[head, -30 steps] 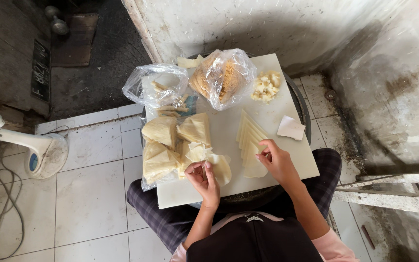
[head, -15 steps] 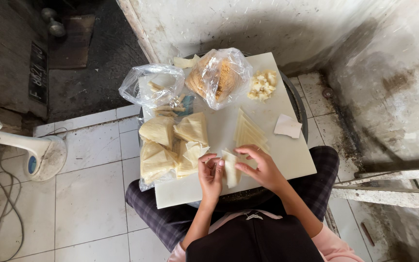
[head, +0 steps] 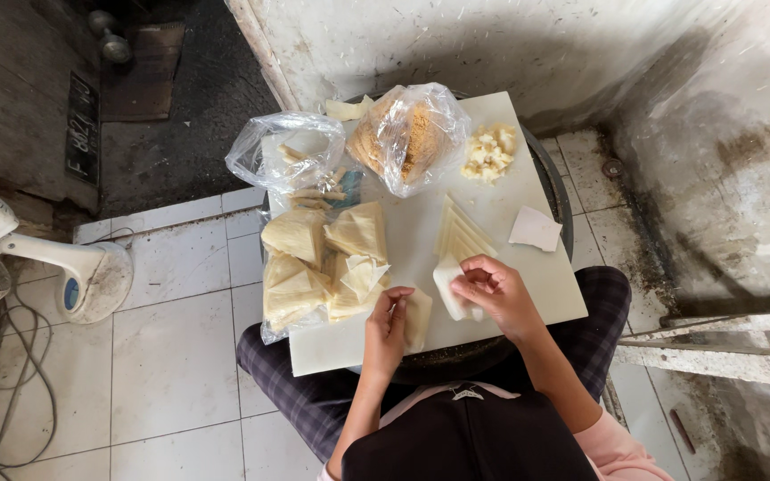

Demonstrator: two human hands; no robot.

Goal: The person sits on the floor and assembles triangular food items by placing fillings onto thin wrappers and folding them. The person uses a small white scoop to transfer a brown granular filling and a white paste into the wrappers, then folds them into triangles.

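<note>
A seated person's right hand (head: 495,294) pinches a pale strip of pastry wrapper (head: 453,289) between closed fingers, the strip bent over the near part of a white cutting board (head: 541,281) that lies across the lap. The left hand (head: 389,322) rests just beside it, fingers curled shut on the edge of a second folded piece of pastry (head: 418,318) lying on the board.

Just beyond the right hand, a fanned stack of cut wrapper strips (head: 462,233) lies on the board, with a small white paper square (head: 536,229) near it toward the board's right edge. To the left of the hands, a heap of folded triangular pastries (head: 323,263) sits on clear plastic at the board's left side.

At the far end stand two clear plastic bags: one holding a brownish crumbly filling (head: 409,135), the other nearly empty with a few pale scraps (head: 287,151). A small pile of pale yellow cubes (head: 489,151) lies beside the fuller bag.

On the tiled floor to the left stands a white pedestal fan (head: 20,258).
</note>
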